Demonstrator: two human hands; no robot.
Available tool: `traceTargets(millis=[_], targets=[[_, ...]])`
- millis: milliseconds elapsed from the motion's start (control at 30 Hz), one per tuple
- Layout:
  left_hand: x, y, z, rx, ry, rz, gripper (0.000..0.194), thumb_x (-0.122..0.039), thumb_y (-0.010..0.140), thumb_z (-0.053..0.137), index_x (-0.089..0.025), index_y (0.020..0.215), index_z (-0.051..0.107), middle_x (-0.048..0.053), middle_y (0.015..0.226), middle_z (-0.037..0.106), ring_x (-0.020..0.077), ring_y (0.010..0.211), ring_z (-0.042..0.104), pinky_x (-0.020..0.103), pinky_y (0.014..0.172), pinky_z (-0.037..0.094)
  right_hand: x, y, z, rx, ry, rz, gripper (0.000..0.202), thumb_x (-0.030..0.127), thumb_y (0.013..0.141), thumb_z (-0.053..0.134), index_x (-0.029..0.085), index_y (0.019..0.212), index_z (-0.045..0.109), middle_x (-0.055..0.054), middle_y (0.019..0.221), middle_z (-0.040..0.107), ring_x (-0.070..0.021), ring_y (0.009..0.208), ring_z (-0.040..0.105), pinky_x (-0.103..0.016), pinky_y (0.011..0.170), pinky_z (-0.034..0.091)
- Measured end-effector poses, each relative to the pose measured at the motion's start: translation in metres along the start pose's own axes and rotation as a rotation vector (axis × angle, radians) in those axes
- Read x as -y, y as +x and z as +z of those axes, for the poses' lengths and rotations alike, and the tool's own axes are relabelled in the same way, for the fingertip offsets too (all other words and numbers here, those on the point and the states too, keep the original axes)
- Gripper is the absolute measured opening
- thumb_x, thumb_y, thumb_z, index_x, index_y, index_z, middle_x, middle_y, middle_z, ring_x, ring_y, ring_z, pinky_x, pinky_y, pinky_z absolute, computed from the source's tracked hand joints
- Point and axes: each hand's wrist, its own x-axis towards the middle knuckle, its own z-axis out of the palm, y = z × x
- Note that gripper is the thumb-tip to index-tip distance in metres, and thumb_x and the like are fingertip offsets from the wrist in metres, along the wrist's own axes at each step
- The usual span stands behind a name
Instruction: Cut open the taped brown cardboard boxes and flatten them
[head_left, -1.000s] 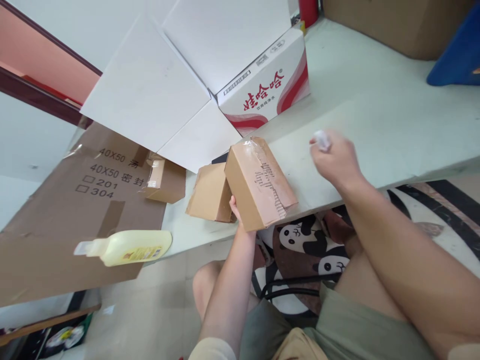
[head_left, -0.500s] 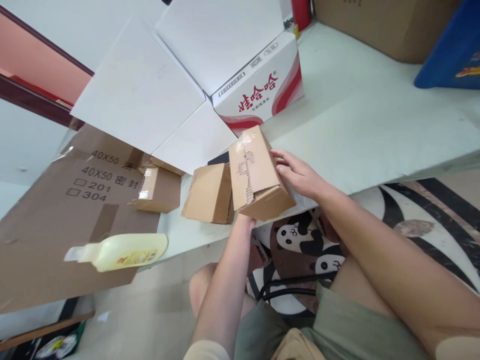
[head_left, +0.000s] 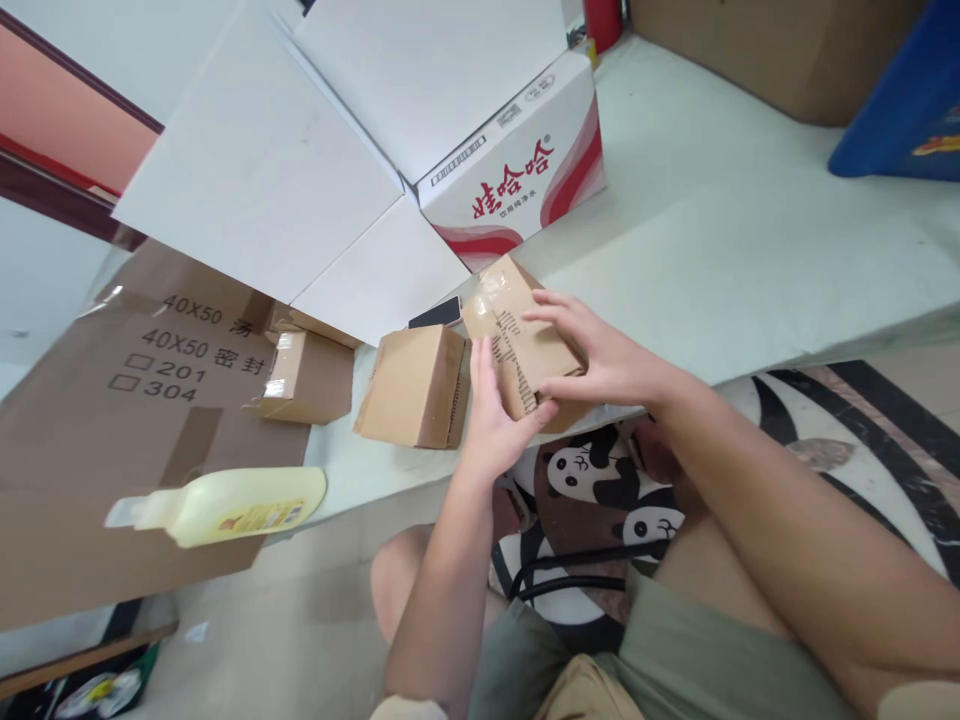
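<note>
A small brown cardboard box (head_left: 525, 335) with clear tape and a torn, ridged seam sits at the table's near edge, between my two hands. My left hand (head_left: 499, 415) lies on its left side, fingers extended and thumb reaching across its lower end. From the right, my right hand (head_left: 581, 345) rests spread over the top and near edge, thumb toward the left thumb. Just left of them stands a second brown box (head_left: 409, 385). Behind it lies a dark phone (head_left: 436, 313).
A white carton (head_left: 517, 165) with red characters and raised flaps stands behind. Further left are another small brown box (head_left: 311, 375), a yellow liquid bottle (head_left: 240, 505) and a large brown carton (head_left: 195, 350). A blue container (head_left: 900, 110) is at the right.
My left hand has come up from beneath the box onto its left side. My right hand has moved further over the top. The box has turned slightly and sits lower.
</note>
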Motion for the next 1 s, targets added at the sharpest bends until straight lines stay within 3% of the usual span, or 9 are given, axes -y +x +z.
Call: traceTargets(millis=[200, 367, 533, 700, 833, 1000], targets=[[0.009, -0.002, 0.006, 0.009, 0.044, 0.070, 0.088, -0.057, 0.088, 0.064, -0.035, 0.159, 0.017, 0.008, 0.172, 0.002, 0.0294, 0.158, 0.003, 0.050, 0.126, 0.011, 0.011, -0.003, -0.006, 0.070, -0.095, 0.041, 0.074, 0.036, 0.075, 0.071, 0.024, 0.144, 0.047, -0.016, 0.163, 0.030, -0.0337, 0.153, 0.025, -0.057, 0.121, 0.027], [0.010, -0.007, 0.021, -0.132, 0.040, 0.089, 0.073, -0.055, 0.096, 0.048, -0.028, 0.159, 0.020, 0.009, 0.171, 0.010, 0.0249, 0.158, 0.009, 0.045, 0.128, 0.010, 0.022, 0.000, 0.004, 0.013, -0.193, 0.097, 0.074, 0.026, 0.069, 0.065, 0.018, 0.141, 0.049, -0.018, 0.159, 0.037, -0.0345, 0.147, 0.037, -0.053, 0.117, 0.037], [0.011, -0.008, 0.035, -0.258, -0.037, 0.043, 0.067, -0.053, 0.098, 0.045, -0.031, 0.158, 0.025, 0.004, 0.171, 0.014, 0.0229, 0.157, 0.011, 0.042, 0.128, 0.012, 0.035, 0.000, 0.019, -0.155, -0.435, 0.222, 0.065, 0.022, 0.075, 0.054, 0.017, 0.139, 0.053, -0.017, 0.147, 0.055, -0.0382, 0.123, 0.059, -0.053, 0.096, 0.052], [0.006, -0.007, 0.041, -0.289, -0.071, 0.041, 0.068, -0.055, 0.099, 0.042, -0.028, 0.159, 0.024, 0.005, 0.170, 0.016, 0.0212, 0.157, 0.012, 0.039, 0.128, 0.011, 0.036, 0.000, 0.020, -0.212, -0.545, 0.280, 0.064, 0.024, 0.079, 0.051, 0.017, 0.143, 0.052, -0.014, 0.137, 0.065, -0.0367, 0.107, 0.067, -0.046, 0.082, 0.055], [0.002, -0.007, 0.044, -0.308, -0.148, 0.022, 0.066, -0.056, 0.098, 0.042, -0.031, 0.158, 0.026, 0.002, 0.170, 0.020, 0.0205, 0.157, 0.014, 0.038, 0.128, 0.014, 0.035, 0.001, 0.018, -0.218, -0.552, 0.279, 0.061, 0.028, 0.082, 0.050, 0.017, 0.142, 0.053, -0.014, 0.131, 0.069, -0.0353, 0.101, 0.068, -0.044, 0.077, 0.054], [0.002, -0.010, 0.038, -0.280, -0.128, 0.011, 0.064, -0.055, 0.096, 0.048, -0.033, 0.154, 0.031, 0.002, 0.170, 0.016, 0.0230, 0.157, 0.011, 0.041, 0.128, 0.013, 0.035, 0.001, 0.016, -0.183, -0.530, 0.310, 0.068, 0.022, 0.076, 0.051, 0.017, 0.144, 0.052, -0.014, 0.137, 0.065, -0.0361, 0.107, 0.067, -0.047, 0.084, 0.054]])
